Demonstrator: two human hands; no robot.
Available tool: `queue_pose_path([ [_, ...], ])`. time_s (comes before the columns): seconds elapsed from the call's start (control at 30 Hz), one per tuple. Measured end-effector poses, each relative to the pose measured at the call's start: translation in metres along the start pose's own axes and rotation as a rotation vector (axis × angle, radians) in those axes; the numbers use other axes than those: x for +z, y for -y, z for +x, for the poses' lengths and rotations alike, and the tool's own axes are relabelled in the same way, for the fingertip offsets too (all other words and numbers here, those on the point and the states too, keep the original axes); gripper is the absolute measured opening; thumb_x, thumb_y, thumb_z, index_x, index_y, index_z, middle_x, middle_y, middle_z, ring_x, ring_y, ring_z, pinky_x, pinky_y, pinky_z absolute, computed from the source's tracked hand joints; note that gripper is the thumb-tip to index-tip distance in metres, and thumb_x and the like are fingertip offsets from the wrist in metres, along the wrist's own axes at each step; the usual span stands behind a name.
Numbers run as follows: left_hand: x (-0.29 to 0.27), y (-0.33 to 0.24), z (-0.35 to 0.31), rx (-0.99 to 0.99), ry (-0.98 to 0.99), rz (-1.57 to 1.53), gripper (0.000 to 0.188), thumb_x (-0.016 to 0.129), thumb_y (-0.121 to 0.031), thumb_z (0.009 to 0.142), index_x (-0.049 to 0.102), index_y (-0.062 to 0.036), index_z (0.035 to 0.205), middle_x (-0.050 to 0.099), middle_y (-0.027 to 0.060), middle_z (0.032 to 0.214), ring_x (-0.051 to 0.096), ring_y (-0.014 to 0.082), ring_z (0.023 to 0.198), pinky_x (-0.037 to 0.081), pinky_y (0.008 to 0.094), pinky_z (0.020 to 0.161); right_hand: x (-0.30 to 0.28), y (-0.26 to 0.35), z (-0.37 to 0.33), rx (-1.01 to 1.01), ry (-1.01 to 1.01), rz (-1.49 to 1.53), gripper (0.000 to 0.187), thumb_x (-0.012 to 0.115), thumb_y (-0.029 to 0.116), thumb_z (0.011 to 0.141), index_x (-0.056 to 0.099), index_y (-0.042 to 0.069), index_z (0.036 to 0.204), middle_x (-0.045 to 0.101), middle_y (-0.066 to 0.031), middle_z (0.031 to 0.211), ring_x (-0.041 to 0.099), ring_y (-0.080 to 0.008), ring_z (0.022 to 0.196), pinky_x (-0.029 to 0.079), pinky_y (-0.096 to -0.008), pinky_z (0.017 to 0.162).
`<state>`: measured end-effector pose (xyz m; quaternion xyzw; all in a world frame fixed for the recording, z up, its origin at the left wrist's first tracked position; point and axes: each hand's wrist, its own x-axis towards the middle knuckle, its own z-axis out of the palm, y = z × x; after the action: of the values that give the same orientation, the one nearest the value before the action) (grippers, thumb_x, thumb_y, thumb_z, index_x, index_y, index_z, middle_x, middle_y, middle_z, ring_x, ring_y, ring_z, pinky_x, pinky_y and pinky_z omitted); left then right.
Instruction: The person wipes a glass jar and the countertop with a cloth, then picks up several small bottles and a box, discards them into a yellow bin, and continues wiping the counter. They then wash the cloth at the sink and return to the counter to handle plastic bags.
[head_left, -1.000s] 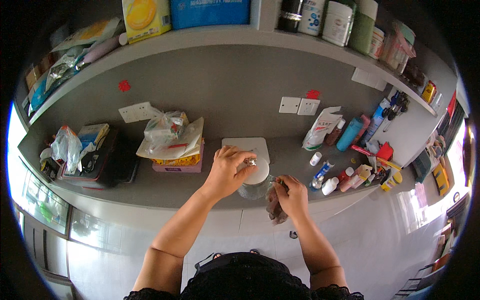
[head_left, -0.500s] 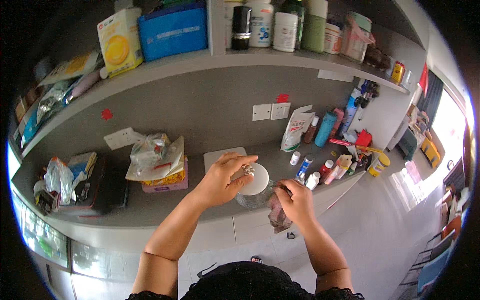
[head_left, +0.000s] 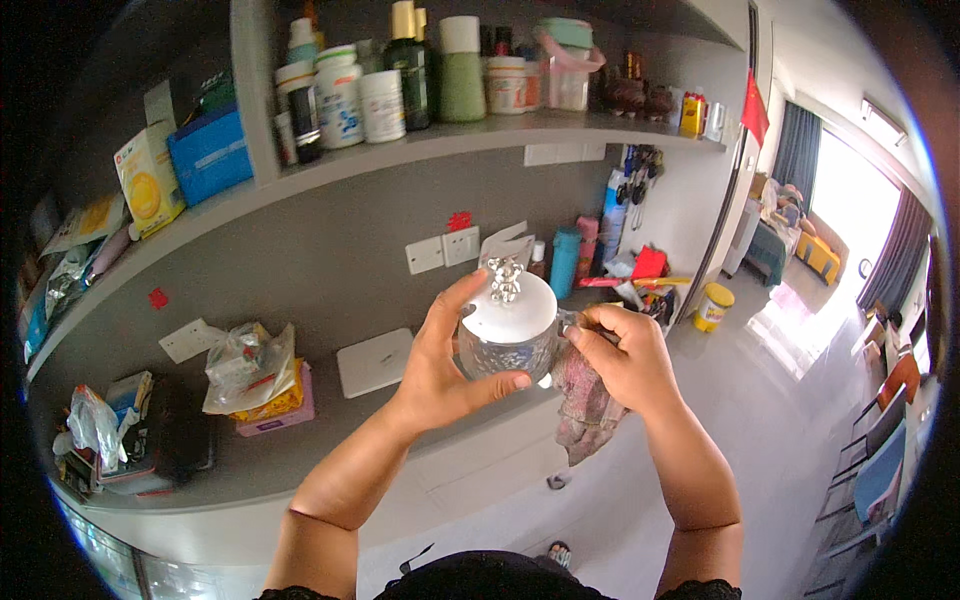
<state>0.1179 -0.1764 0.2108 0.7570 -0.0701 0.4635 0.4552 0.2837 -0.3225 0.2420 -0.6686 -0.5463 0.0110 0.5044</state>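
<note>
In front of me, raised over the counter's front part, is a clear textured glass cup with a white lid. A shiny silver bear-shaped knob sits on the lid. My left hand is curved around the cup's left side, thumb across its front. At the cup's right side, my right hand pinches the handle, which is mostly hidden by the fingers. From that same hand hangs a crumpled pinkish-brown cloth.
A white flat panel lies on the counter left of the cup. Farther left are a pink box under plastic bags and a black case. Behind the cup stands a teal bottle. Above runs a shelf crowded with bottles.
The view has swung right. The lidded cup has come up off the counter toward me. My left hand has gone from the lid's knob to the cup's side; the cloth still hangs from my right hand.
</note>
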Motion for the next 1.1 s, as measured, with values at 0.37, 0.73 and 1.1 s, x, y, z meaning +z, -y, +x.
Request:
queue_pose_path([
  [0.37, 0.121, -0.020, 0.141, 0.112, -0.036, 0.268, 0.096, 0.087, -0.034, 0.061, 0.037, -0.0015, 0.135, 0.047, 0.0180, 0.129, 0.045, 0.0282, 0.120, 0.036, 0.0384, 0.100, -0.182, -0.040, 0.091, -0.057, 0.087, 0.027, 0.024, 0.066, 0.020, 0.082, 0.068, -0.003, 0.088, 0.065, -0.0049, 0.072, 0.056, -0.0101, 0.068, 0.046, -0.0277, 0.065],
  [0.73, 0.138, -0.004, 0.315, 0.088, -0.162, 0.855, 0.096, 0.080, -0.051, 0.065, 0.035, -0.0116, 0.140, 0.057, 0.0188, 0.118, 0.060, 0.0264, 0.094, 0.050, 0.0376, 0.081, -0.266, -0.059, 0.238, -0.039, -0.007, 0.031, 0.025, 0.066, 0.024, 0.083, 0.068, 0.001, 0.093, 0.064, -0.0014, 0.082, 0.056, -0.0109, 0.076, 0.043, -0.0269, 0.073],
  [1.1, 0.122, 0.069, 0.371, 0.003, -0.127, 1.083, 0.090, 0.074, -0.044, 0.073, 0.031, 0.0034, 0.137, 0.054, 0.0298, 0.119, 0.057, 0.0386, 0.108, 0.046, 0.0402, 0.092, -0.243, -0.094, 0.335, 0.065, 0.072, -0.122, 0.034, 0.072, 0.025, 0.075, 0.069, -0.002, 0.095, 0.067, -0.0164, 0.096, 0.060, -0.0240, 0.089, 0.045, -0.0348, 0.081],
])
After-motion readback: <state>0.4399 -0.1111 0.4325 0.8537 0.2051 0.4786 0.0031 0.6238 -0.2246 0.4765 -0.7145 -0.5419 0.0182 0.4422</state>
